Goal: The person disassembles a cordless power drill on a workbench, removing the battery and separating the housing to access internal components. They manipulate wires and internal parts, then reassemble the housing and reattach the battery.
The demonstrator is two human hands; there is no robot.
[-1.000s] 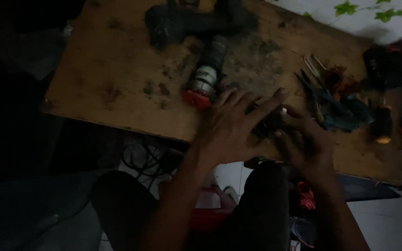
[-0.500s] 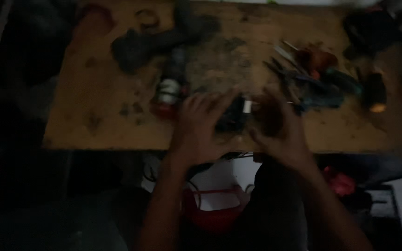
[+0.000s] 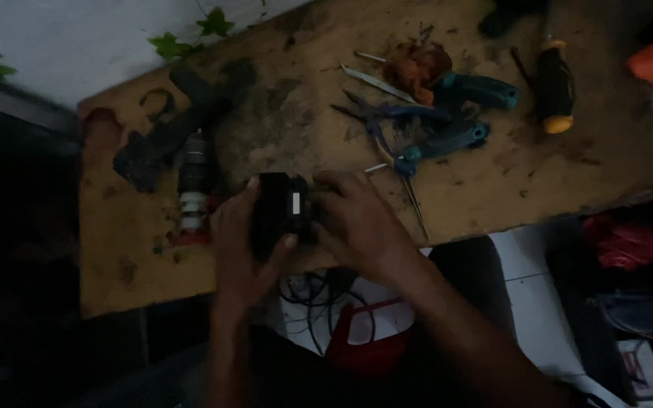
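A stained wooden bench is seen from above in dim light, with a pale wall and green leaves at its far edge. A small black block, seemingly a tool part with a pale label on one face, is held over the near edge of the bench between both hands. The left hand is closed round its left side, thumb on the front; the right hand is closed on its right side, fingers curled over the top. What the fingertips are doing there cannot be told. Just left of the hands a drill motor lies on the bench, with a dark drill housing beyond it. Well to the right lie pliers with teal grips, a screwdriver with a black and yellow handle, and loose metal bits. The step in hand is judged to be the handling or opening of the block. The next move is judged to call for a steady left grip while the right fingers work on the part, with the block kept over the bench so that small pieces are not dropped.
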